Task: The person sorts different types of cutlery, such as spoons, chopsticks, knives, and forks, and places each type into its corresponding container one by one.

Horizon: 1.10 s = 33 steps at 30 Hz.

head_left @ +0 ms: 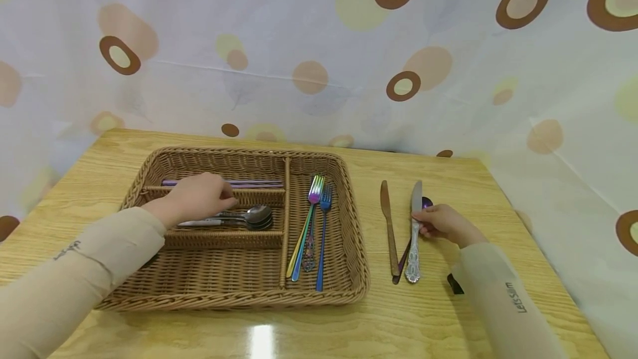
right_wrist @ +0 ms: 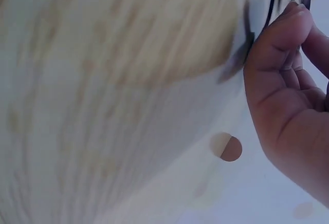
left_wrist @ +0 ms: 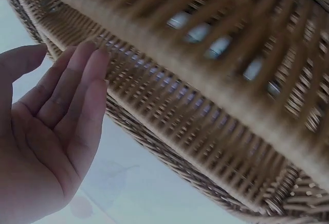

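Note:
My right hand [head_left: 451, 223] pinches a silver table knife [head_left: 415, 245] with an ornate handle, on the table right of the basket. A purple spoon [head_left: 427, 202] lies partly under that knife and hand. Just left is a copper-coloured knife [head_left: 386, 209]. My left hand [head_left: 199, 195] hovers above the wicker cutlery basket [head_left: 229, 299], over the compartment of stacked spoons [head_left: 259, 215]. In the left wrist view, the left hand's fingers [left_wrist: 92, 98] are loosely bent with nothing in them. The right wrist view shows the right hand [right_wrist: 285, 88] with thumb and finger together.
Purple chopsticks [head_left: 259, 184] lie in the basket's back compartment. The right compartment holds several forks [head_left: 316, 190], rainbow and blue. A small black object [head_left: 454, 285] is by the right sleeve. A patterned cloth [head_left: 309, 43] hangs behind the wooden table [head_left: 369, 326].

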Tool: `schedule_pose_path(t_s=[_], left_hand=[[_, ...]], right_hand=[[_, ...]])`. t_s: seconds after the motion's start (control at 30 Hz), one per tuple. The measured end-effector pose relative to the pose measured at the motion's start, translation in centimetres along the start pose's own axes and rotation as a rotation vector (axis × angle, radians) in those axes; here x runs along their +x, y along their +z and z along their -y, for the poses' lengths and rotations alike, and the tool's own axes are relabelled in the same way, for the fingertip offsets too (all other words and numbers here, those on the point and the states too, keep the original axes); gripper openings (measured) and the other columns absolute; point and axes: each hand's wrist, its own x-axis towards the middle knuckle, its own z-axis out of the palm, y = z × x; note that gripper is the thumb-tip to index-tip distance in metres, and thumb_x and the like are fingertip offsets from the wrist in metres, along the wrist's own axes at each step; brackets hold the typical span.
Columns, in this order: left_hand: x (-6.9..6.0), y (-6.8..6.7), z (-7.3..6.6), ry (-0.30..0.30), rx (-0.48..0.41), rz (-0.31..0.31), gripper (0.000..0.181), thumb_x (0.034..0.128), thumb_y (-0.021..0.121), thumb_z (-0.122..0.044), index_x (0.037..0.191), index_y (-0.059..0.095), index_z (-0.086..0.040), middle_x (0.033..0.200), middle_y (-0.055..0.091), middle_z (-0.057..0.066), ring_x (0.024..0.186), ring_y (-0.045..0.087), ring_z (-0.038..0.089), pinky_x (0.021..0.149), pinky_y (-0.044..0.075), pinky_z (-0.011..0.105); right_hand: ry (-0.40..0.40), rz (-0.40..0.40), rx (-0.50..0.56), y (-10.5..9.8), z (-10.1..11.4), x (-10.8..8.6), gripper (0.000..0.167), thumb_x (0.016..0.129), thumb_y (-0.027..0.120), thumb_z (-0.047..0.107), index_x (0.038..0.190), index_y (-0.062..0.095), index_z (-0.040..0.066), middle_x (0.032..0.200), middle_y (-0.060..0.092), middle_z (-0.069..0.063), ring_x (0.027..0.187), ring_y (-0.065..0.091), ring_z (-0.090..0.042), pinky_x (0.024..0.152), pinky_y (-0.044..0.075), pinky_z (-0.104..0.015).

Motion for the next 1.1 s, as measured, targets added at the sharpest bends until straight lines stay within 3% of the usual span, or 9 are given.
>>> schedule_pose_path(t_s=[0.13,0.27,0.47,0.53,0.63,0.93,1.1], left_hand=[[0.4,-0.4,-0.5,-0.006,-0.091,-0.024,0.030,0.0953,0.052,-0.026,0.107,0.070,-0.005,0.096,0.071,0.009,0.068,0.062,0.012,0.063,0.050,0.034],[0.9,-0.7,-0.9,-0.022,-0.261,-0.018,0.034,0.0970,0.049,-0.027,0.108,0.068,-0.002,0.098,0.070,0.013,0.079,0.066,0.019,0.074,0.053,0.038],[1.9,-1.0,-2.2,-0.063,-0.588,0.033,0.036,0.0984,0.047,-0.024,0.112,0.064,0.004,0.100,0.068,0.019,0.077,0.066,0.017,0.072,0.055,0.032],[2.2,-0.9,-2.7,-0.073,-0.655,0.047,0.037,0.0986,0.047,-0.023,0.115,0.062,0.006,0.102,0.067,0.020,0.076,0.065,0.014,0.071,0.055,0.031],[2.4,-0.6,-3.6,-0.060,-0.709,0.064,0.038,0.0990,0.047,-0.022,0.116,0.061,0.009,0.103,0.066,0.022,0.074,0.065,0.012,0.071,0.055,0.031],[3.2,1.1,-6.7,0.006,-0.742,0.087,0.033,0.0981,0.048,-0.021,0.106,0.067,0.005,0.096,0.068,0.019,0.071,0.065,0.012,0.068,0.056,0.031],[3.7,2.1,-8.8,0.003,-0.813,0.126,0.033,0.0974,0.050,-0.023,0.106,0.067,0.004,0.097,0.069,0.019,0.070,0.066,0.016,0.068,0.056,0.032]], right_hand=[[-0.047,0.026,0.007,-0.1,1.3,-0.1,0.025,0.099,0.046,0.019,0.077,0.056,0.011,0.065,0.053,0.005,0.058,0.049,-0.005,0.062,0.046,-0.023],[-0.085,0.040,0.014,0.1,2.9,-0.1,0.024,0.099,0.046,0.021,0.080,0.056,0.012,0.067,0.053,0.006,0.059,0.050,-0.004,0.063,0.047,-0.023],[-0.132,0.059,0.038,0.7,5.8,-0.3,0.023,0.100,0.044,0.023,0.082,0.055,0.014,0.068,0.052,0.008,0.061,0.049,-0.003,0.063,0.046,-0.021],[-0.148,0.062,0.046,1.0,6.7,-0.4,0.023,0.100,0.044,0.023,0.082,0.054,0.014,0.069,0.051,0.008,0.061,0.048,-0.002,0.063,0.046,-0.020],[-0.169,0.063,0.070,1.7,7.8,-0.6,0.021,0.100,0.044,0.023,0.084,0.053,0.012,0.070,0.051,0.007,0.062,0.048,-0.002,0.063,0.046,-0.019],[-0.192,0.076,0.150,4.0,9.9,-0.8,0.021,0.100,0.042,0.018,0.086,0.056,0.011,0.070,0.052,0.007,0.062,0.050,-0.004,0.063,0.045,-0.019],[-0.217,0.076,0.195,5.4,10.8,-0.9,0.020,0.100,0.043,0.015,0.087,0.056,0.008,0.068,0.054,0.006,0.060,0.049,-0.003,0.060,0.044,-0.018]])
